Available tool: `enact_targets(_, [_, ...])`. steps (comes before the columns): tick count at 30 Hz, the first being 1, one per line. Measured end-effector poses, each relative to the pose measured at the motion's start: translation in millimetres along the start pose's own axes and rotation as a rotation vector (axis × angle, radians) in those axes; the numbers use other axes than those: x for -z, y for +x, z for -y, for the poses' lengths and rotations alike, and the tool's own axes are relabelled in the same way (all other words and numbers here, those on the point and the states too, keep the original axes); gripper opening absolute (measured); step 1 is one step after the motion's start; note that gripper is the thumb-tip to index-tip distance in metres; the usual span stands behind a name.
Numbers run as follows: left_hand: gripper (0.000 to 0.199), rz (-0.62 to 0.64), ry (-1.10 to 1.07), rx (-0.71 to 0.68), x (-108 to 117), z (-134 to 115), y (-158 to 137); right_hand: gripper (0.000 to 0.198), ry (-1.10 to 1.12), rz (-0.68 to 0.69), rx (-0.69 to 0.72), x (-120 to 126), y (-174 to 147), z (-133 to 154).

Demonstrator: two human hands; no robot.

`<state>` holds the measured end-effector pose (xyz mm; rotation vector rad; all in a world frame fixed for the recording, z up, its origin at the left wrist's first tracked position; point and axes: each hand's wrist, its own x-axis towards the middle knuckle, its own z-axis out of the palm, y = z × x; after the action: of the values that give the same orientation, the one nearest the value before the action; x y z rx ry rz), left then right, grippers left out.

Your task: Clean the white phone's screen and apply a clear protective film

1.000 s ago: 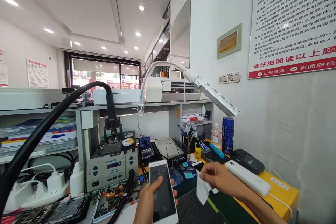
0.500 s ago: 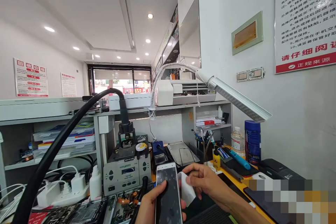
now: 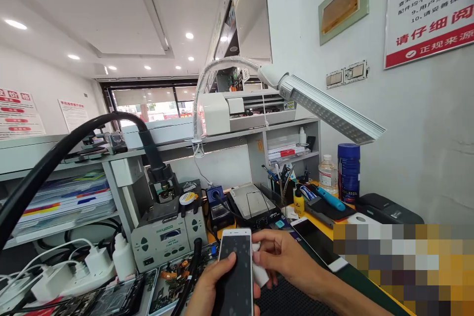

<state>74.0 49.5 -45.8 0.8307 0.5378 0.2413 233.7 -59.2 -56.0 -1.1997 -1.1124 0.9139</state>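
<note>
My left hand [image 3: 206, 282] is wrapped round a white-framed smartphone [image 3: 239, 286], thumb across its dark screen, fingertips at its right edge. Spots and smudges mark the glass. My right hand [image 3: 283, 256] pinches a thin white piece, tissue or cloth [image 3: 261, 276], against the phone's right side; part of it is hidden by the fingers. To the right of that hand, a second white phone [image 3: 317, 243] lies face up on the bench.
At left, a grey soldering and hot-air station [image 3: 168, 242] stands behind a tray of small parts [image 3: 174, 281]. A black hose [image 3: 74, 143] arches over the left side. A lamp [image 3: 333, 108] hangs above the right. Bottles, including a yellow one [image 3: 298, 202], stand at back right.
My view has tilted down and turned to the right. My right hand has closed in on the phone's edge, with less of the white piece showing.
</note>
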Motion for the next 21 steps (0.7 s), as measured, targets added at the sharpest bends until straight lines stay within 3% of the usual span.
enact_targets(4, [0.049, -0.002, 0.015, 0.026, 1.1, -2.0, -2.1, 0.040, -0.076, 0.072, -0.008, -1.3, -4.2, 3.4])
enact_targets(8, [0.048, -0.023, 0.005, 0.028, 1.6, -5.9, -4.6, 0.032, -0.168, -0.072, 0.049, -1.9, -5.5, 4.1])
enact_targets(14, [0.051, 0.020, -0.011, -0.014, 1.2, -4.8, -8.0, 0.032, 0.153, 0.065, -0.097, -5.6, -4.3, 1.6])
enact_targets(18, [0.056, 0.145, 0.006, -0.047, 2.2, -2.6, -10.7, 0.029, 0.199, -0.099, -0.118, -4.9, -0.1, 0.4])
enact_targets(21, [0.054, 0.118, 0.013, -0.062, 3.9, -2.9, -8.2, 0.027, 0.162, -0.208, -0.086, -0.9, 1.9, -0.5])
